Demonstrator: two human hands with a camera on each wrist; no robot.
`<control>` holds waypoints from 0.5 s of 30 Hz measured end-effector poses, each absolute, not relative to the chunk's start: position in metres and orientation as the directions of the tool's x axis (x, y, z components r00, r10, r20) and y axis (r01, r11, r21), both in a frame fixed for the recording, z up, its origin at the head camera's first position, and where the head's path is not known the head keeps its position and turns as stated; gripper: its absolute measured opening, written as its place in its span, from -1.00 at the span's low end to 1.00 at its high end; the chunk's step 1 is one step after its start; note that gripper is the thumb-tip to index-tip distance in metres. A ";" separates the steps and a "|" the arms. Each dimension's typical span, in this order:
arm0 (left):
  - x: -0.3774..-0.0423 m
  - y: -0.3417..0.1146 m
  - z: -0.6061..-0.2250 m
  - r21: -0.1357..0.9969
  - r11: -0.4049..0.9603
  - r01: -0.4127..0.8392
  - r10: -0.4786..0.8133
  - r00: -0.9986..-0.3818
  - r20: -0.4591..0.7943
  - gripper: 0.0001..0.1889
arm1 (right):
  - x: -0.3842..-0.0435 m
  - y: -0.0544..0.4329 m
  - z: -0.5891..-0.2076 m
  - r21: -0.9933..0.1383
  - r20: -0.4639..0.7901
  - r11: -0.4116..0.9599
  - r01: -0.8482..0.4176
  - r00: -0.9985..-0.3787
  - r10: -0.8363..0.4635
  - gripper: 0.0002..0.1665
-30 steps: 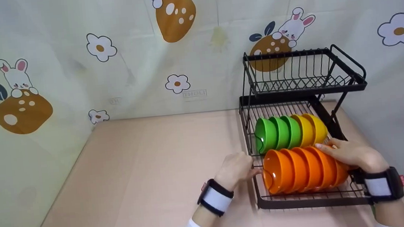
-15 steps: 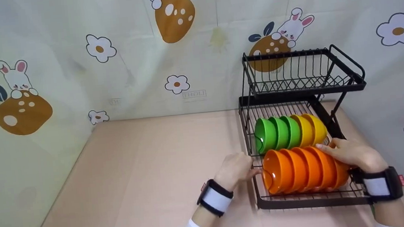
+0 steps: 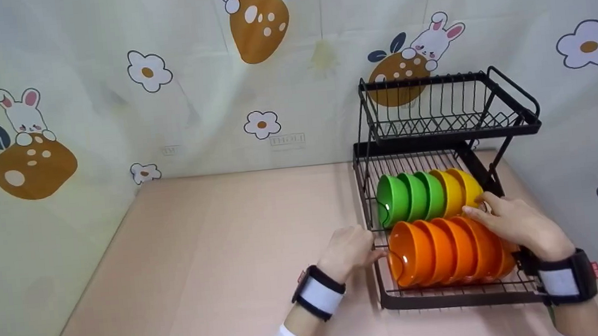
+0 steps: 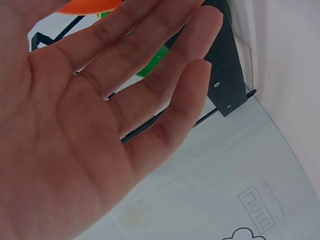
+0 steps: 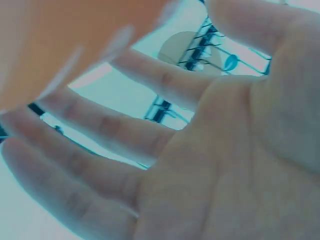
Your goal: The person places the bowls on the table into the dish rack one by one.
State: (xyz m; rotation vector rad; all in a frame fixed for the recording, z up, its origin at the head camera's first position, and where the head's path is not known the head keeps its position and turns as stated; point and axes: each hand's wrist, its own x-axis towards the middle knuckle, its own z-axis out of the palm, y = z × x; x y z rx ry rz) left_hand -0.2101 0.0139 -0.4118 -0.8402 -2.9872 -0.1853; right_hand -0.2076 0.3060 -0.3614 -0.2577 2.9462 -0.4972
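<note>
A row of several orange bowls (image 3: 438, 250) stands on edge, nested, at the front of the black dish rack (image 3: 465, 301). Behind it is a second row, with green bowls (image 3: 409, 197) at left and yellow bowls (image 3: 457, 191) at right. My left hand (image 3: 348, 251) is at the rack's left side, its thumb by the first orange bowl's rim. In the left wrist view its fingers (image 4: 165, 112) are loosely extended beside the rack. My right hand (image 3: 518, 223) hovers over the right end of the orange row, thumb and fingers apart. In the right wrist view, its fingers (image 5: 115, 130) curve loosely below a blurred orange bowl (image 5: 75, 45).
The rack's upper tier (image 3: 446, 104) overhangs the back of the lower tier. A beige tabletop (image 3: 246, 250) extends to the left. Behind hangs a pale curtain (image 3: 194, 101) printed with rabbits and flowers.
My right hand has lifted slightly up and away from the last orange bowl, its fingertips now by the yellow bowls. My left hand and the bowls look unmoved.
</note>
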 end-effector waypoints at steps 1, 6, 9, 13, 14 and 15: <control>-0.210 0.014 -0.412 0.100 0.847 0.522 0.518 -0.853 0.069 -0.61 | -0.206 0.304 -0.359 -0.340 -0.099 0.929 -0.150 -0.976 -0.194 -0.17; -0.211 0.012 -0.410 0.090 0.859 0.503 0.498 -0.864 0.079 -0.61 | -0.194 0.293 -0.347 -0.345 -0.036 0.925 -0.162 -0.982 -0.186 -0.11; -0.211 0.007 -0.404 0.087 0.898 0.431 0.422 -0.901 0.098 -0.51 | -0.188 0.283 -0.341 -0.358 0.013 0.919 -0.165 -0.985 -0.172 -0.09; -0.212 -0.004 -0.392 0.176 0.938 0.299 0.272 -0.949 0.159 -0.33 | -0.185 0.262 -0.336 -0.376 0.105 0.909 -0.181 -0.983 -0.153 -0.14; -0.212 -0.007 -0.390 0.210 0.938 0.276 0.241 -0.954 0.178 -0.30 | -0.185 0.255 -0.336 -0.386 0.123 0.904 -0.182 -0.982 -0.145 -0.15; -0.212 -0.009 -0.389 0.234 0.936 0.262 0.216 -0.955 0.202 -0.27 | -0.185 0.249 -0.335 -0.389 0.135 0.904 -0.178 -0.982 -0.135 -0.14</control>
